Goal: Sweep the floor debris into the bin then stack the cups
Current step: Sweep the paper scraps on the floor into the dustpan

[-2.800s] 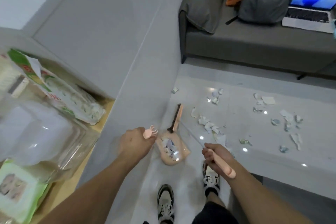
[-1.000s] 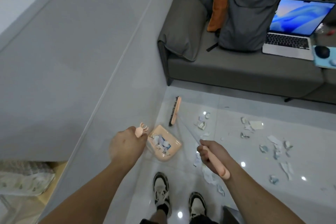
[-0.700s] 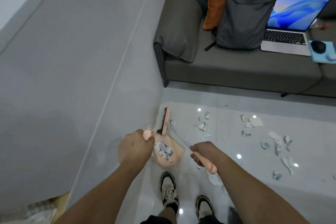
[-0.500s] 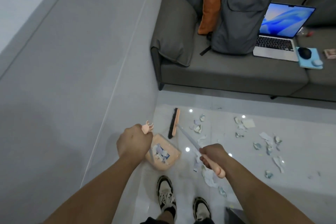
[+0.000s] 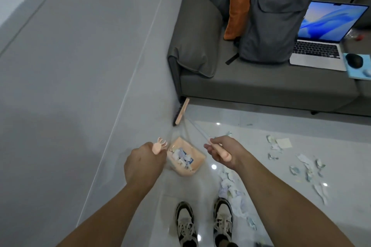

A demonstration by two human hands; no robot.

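We stand on the pale floor (image 5: 261,132), a grey wall (image 5: 80,66) running close along the left of our left hand (image 5: 143,163) and a grey sofa (image 5: 261,86) closing the far side beyond both hands. Open tile lies to the right of our right hand (image 5: 222,151). On the sofa sit a backpack (image 5: 277,16), an orange cushion (image 5: 239,4) and an open laptop (image 5: 325,32).

The broom (image 5: 180,112) has its head in the corner where wall meets sofa, far ahead of the hands; our right hand is curled round its pink handle end. Our left hand grips the dustpan (image 5: 185,158) handle; the pan rests between the hands, holding scraps. Paper debris (image 5: 230,186) lies just below the right hand by our shoes (image 5: 186,224), with more scattered well to its right.
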